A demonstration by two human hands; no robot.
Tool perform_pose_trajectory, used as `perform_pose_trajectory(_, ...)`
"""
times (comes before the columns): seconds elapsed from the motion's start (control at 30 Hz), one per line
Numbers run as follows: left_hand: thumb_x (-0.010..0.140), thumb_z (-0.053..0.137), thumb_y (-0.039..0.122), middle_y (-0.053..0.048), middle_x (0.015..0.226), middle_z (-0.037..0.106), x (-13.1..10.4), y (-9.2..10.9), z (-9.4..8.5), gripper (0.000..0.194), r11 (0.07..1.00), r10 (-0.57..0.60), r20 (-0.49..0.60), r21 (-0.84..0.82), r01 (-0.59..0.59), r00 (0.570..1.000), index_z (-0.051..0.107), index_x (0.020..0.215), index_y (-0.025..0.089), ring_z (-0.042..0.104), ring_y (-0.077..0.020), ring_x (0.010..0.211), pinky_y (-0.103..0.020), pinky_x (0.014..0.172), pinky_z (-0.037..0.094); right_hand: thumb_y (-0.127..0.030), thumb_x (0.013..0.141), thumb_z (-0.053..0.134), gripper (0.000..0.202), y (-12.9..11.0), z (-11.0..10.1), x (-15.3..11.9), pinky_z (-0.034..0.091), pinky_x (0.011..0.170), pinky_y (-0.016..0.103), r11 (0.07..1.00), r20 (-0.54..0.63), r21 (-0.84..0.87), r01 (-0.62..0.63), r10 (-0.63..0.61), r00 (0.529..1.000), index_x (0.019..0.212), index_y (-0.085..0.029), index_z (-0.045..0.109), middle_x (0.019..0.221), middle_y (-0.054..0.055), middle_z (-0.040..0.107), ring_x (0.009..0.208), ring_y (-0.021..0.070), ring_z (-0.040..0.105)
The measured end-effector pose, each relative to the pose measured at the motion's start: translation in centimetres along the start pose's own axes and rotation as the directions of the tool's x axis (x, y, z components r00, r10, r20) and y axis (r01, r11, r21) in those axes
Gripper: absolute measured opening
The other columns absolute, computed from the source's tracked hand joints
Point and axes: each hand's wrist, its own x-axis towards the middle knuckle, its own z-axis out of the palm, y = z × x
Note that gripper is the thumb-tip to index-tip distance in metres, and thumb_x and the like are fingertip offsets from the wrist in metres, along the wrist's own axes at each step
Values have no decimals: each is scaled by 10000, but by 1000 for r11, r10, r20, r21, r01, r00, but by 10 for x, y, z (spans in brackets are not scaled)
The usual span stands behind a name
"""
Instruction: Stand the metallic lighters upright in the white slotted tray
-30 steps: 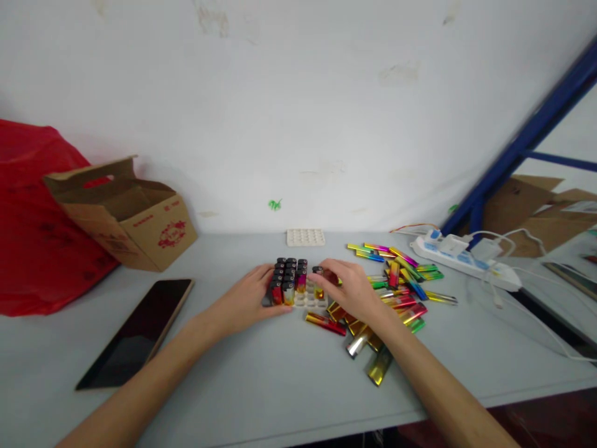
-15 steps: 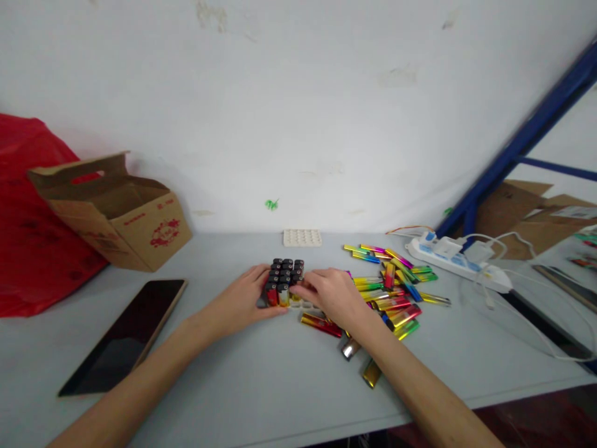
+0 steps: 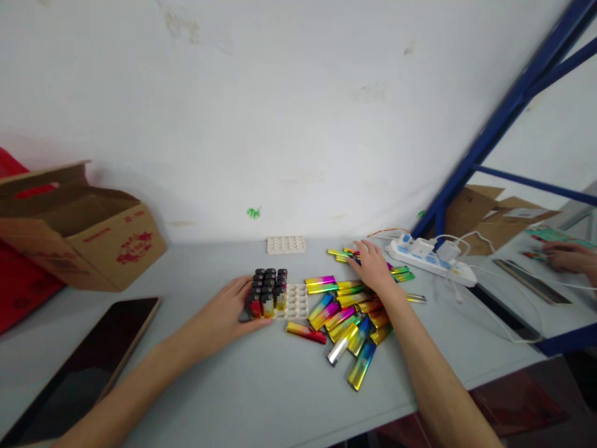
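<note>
A white tray of round-cornered holes [image 3: 297,301] lies on the table, its left part filled with several upright black-topped lighters [image 3: 267,287]. My left hand [image 3: 232,310] is wrapped around the tray's left end, thumb along the front edge and fingers at the side. To the right, shiny multicoloured lighters [image 3: 346,311] lie in a loose pile. Over the far side of that pile reaches my right hand [image 3: 374,269], fingers stretched out and touching or just above the lighters there; no held lighter shows. The holes at the tray's right end are bare.
A second white tray [image 3: 286,244] lies by the wall. At left are an open cardboard box [image 3: 107,242] and a dark tablet [image 3: 100,354]. A white power strip [image 3: 431,256] with cables stands at right, near a blue metal frame [image 3: 485,130]. Another person's hand [image 3: 569,256] shows far right.
My right hand has left the tray and moved right to the far side of the lighter pile. My left hand stays at the tray. The camera view has turned rightward.
</note>
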Motion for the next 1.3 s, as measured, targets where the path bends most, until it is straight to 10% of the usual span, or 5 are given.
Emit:
perform_pose_trajectory(0.2, 1026, 951, 818, -195, 1734, 832, -2, -8, 5, 801, 1000, 12, -19, -11, -12, 1000, 838, 1640, 316, 783, -528, 1640, -724, 1474, 604, -300, 1268, 729, 405, 8, -10, 2, 602, 1286, 501, 998, 236, 26, 51, -55, 970, 1636, -193, 860, 1547, 238, 892, 1430, 394, 839)
perform_pose_trajectory(0.73, 1051, 929, 824, -218, 1748, 820, -4, -14, 7, 822, 1000, 12, -19, -8, -12, 1000, 817, 1666, 291, 798, -516, 1619, -702, 1448, 630, -381, 1194, 941, 218, -31, -24, -12, 597, 1081, 387, 971, 336, 220, 89, -161, 928, 1192, -203, 816, 1261, 112, 844, 1171, 283, 830)
perform_pose_trajectory(1.13, 1000, 986, 785, -210, 1751, 826, -1, -3, -1, 818, 999, -27, -1, 27, 27, 1000, 845, 1629, 282, 801, -521, 1625, -687, 1452, 631, -318, 1276, 712, 100, -38, -19, -11, 586, 905, 350, 945, 157, 322, 55, -111, 981, 1191, -265, 720, 1051, 72, 867, 988, 279, 830)
perform_pose_trajectory(1.3, 991, 1005, 725, -157, 1724, 856, 0, -1, -4, 782, 999, 17, -17, 38, -16, 1000, 846, 1646, 328, 828, -489, 1568, -631, 1419, 668, -641, 1195, 741, 371, -49, -22, -7, 558, 812, 362, 818, -25, 573, 45, -38, 999, 1190, -275, 800, 875, 23, 816, 812, 269, 756)
